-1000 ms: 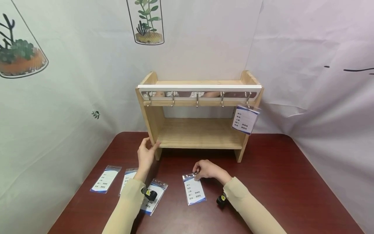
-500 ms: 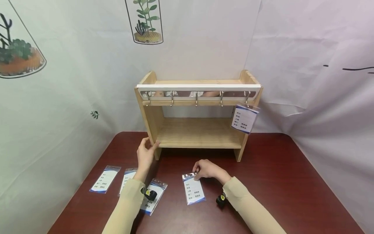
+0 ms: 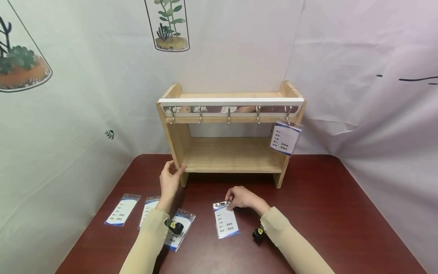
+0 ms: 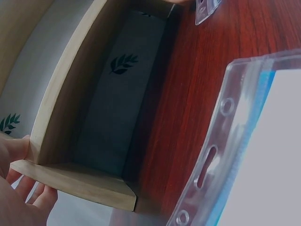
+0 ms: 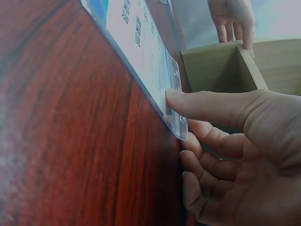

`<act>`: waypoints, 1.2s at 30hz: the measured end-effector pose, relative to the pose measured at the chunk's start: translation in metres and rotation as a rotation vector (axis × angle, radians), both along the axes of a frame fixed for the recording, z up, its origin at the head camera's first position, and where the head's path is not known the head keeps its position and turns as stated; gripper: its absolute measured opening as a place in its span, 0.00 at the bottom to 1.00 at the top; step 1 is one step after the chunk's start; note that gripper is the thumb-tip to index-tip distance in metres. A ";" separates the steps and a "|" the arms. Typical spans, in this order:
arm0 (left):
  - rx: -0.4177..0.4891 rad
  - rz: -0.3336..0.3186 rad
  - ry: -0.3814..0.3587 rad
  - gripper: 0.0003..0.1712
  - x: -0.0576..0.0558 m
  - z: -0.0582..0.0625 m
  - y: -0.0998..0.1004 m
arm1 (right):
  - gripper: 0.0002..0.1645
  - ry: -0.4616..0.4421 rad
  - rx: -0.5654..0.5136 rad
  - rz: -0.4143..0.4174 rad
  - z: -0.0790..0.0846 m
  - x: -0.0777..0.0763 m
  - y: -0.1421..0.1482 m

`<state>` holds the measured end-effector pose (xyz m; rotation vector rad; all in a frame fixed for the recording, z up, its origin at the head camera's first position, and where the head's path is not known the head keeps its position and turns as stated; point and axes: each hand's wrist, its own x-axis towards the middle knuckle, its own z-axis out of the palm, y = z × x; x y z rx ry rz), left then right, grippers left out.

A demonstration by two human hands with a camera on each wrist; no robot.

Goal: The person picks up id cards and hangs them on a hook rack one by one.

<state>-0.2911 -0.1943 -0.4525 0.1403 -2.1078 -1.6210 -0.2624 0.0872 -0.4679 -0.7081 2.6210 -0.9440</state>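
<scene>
White printed wall cloth (image 3: 239, 45): we find it behind everything, apparently as a backdrop.

Dark red wood-grain table (image 3: 325, 213): bears the shelf and the loose pieces.

Pale wooden two-tier shelf (image 3: 232, 154): upright toward the table's far side, open front toward us, presumably to keep its hooks within reach.

Long white-edged hook rail (image 3: 246, 101): across the front of the upper tier.

Left hand (image 3: 169, 182): gripping the left upright, thumb on the lower board's front edge; we judge it steadies the frame.

Right hand (image 3: 242, 198): thumb and forefinger pinching, other fingers curled.

Clear plastic badge holder with white-and-blue card (image 3: 226, 222): the pinched piece, on or just above the table before the shelf; held by its top corner, likely because an edge gives easiest purchase.

Hanging badge holder (image 3: 284, 139), same pattern: tilted, below the rightmost hook.

Leftmost badge holder (image 3: 122, 210), middle badge holder (image 3: 148, 208), nearest badge holder (image 3: 184, 221): lying at left, perhaps spaced for lifting singly; the left forearm partly covers the latter two.

Silvery metal hooks (image 3: 229, 115): five, along the rail.
</scene>
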 end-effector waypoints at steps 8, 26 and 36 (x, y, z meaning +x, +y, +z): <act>-0.018 0.017 -0.009 0.23 0.001 -0.003 -0.002 | 0.15 -0.012 -0.040 -0.010 -0.003 0.001 0.000; 0.002 -0.003 0.004 0.23 -0.002 -0.003 -0.001 | 0.13 -0.063 -0.133 0.039 -0.005 -0.001 0.014; -0.009 0.008 0.005 0.23 -0.003 -0.002 -0.002 | 0.13 -0.056 -0.206 0.060 -0.004 0.000 0.019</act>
